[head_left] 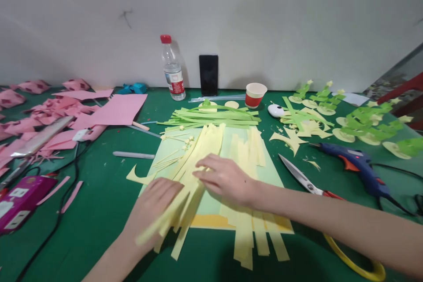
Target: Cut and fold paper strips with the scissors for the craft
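Both hands flat, fingers spread on yellow strips — left grip blurred, can't tell.

A green-covered table is running up to a plain white wall, which is showing a faint dark mark; soft, even light is falling w/ no hard shadows; glass pane at far rt.

Both hands, left and right, lie flat, fingers extended.
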`<state>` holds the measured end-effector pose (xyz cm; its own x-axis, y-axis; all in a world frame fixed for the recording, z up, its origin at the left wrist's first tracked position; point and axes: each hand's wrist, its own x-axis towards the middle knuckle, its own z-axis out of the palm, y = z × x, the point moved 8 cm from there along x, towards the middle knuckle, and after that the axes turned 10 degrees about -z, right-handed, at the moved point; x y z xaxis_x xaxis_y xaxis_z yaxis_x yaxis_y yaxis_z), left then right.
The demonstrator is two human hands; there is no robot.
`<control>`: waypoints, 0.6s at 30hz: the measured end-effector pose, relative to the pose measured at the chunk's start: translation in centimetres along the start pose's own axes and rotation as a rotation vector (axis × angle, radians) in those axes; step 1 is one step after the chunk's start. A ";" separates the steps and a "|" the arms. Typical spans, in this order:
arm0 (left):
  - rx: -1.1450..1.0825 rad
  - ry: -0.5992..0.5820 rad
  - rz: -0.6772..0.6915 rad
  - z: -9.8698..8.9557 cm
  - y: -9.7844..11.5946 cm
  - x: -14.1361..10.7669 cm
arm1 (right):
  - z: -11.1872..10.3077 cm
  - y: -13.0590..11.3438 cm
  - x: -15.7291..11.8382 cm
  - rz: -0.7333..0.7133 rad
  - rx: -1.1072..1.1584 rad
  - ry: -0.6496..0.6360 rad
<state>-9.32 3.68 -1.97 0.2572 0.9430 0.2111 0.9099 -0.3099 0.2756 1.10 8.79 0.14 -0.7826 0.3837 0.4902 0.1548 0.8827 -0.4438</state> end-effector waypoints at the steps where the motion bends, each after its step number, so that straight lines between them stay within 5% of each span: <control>1: 0.005 0.018 -0.049 -0.3 -0.6 0.3 | 1.3 -0.3 -0.4 -0.012 0.007 -0.075; 5: 0.036 0.007 -0.267 -0.3 -2.3 1.3 | 3.2 -0.7 -1.4 0.053 0.063 -0.262; 10: -0.085 -0.074 -0.443 0.6 -3.1 1.2 | 1.9 -0.7 -2.5 0.382 0.201 -0.267; 14: -0.246 -0.151 -0.491 1.0 -3.2 1.0 | 1.8 -0.1 -4.5 0.713 0.446 -0.274; 18: -0.316 -0.222 -0.419 1.7 -1.5 1.4 | 2.2 0.4 -5.2 0.872 0.631 -0.216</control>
<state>-9.82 5.64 -3.71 -0.0116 0.9854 -0.1697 0.8164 0.1073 0.5675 3.98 6.58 -4.25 -0.6531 0.6984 -0.2929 0.4180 0.0099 -0.9084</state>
